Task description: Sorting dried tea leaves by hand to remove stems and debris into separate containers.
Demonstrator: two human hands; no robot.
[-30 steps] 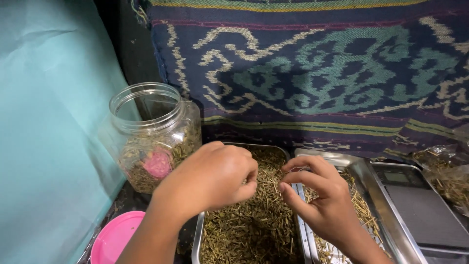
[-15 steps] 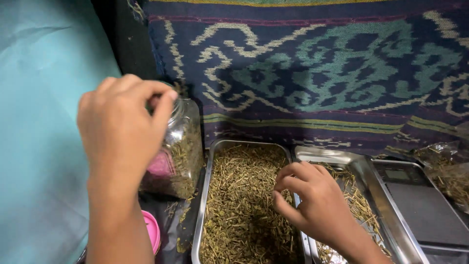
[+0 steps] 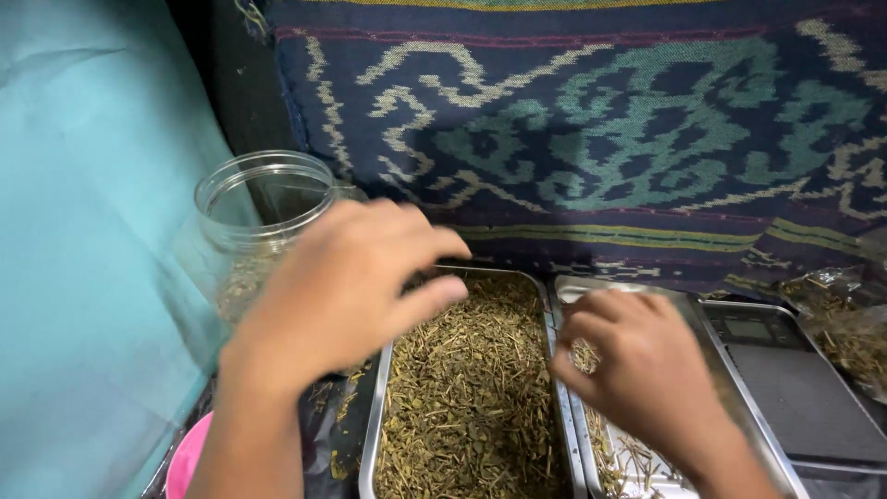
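My left hand (image 3: 346,282) hovers between the clear plastic jar (image 3: 249,208) and the left metal tray (image 3: 374,434), fingers spread and pointing right, nothing visible in it. That tray is full of dried green-brown herb stems (image 3: 471,388). My right hand (image 3: 647,365) is curled over the right metal tray (image 3: 601,294), which holds paler straw-like stems (image 3: 624,453). Its fingers bend inward near the trays' shared edge; whether they pinch any stems is hidden. The open jar is partly filled with the same dried herbs.
A pink lid (image 3: 189,457) lies at the lower left. A digital scale (image 3: 795,379) stands right of the trays, with a clear bag of herbs (image 3: 845,323) behind it. A patterned woven cloth (image 3: 591,129) hangs at the back, a teal sheet (image 3: 92,231) on the left.
My left hand went up to the jar's mouth, then came back down towards the left tray. My right hand shifted from the left tray's edge over the right tray.
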